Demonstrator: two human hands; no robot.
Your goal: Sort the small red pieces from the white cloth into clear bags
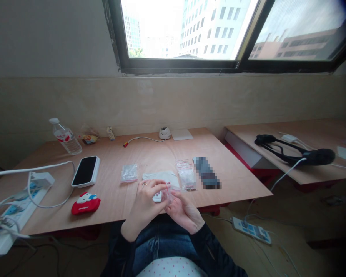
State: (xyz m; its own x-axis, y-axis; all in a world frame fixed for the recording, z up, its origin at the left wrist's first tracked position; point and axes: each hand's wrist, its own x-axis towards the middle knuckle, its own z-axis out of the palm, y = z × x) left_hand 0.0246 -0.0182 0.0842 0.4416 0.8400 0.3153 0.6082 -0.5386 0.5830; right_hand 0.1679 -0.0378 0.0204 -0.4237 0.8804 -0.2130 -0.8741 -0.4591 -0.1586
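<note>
My left hand (145,202) and my right hand (182,211) meet at the near edge of the wooden table (236,181). Between their pinched fingertips they hold a small clear zip bag (170,192) with a red seal line. A white sheet or cloth (161,176) lies just beyond the hands. To its left sits a clear packet (129,172). A stack of small clear zip bags (186,175) rests to its right.
A phone (85,171) on a white pack, a red cat-shaped pouch (85,204), a water bottle (65,137) and a white power strip (10,209) with cables occupy the left. A blurred dark object (207,172) lies right of the bags. A second table (300,154) stands at right.
</note>
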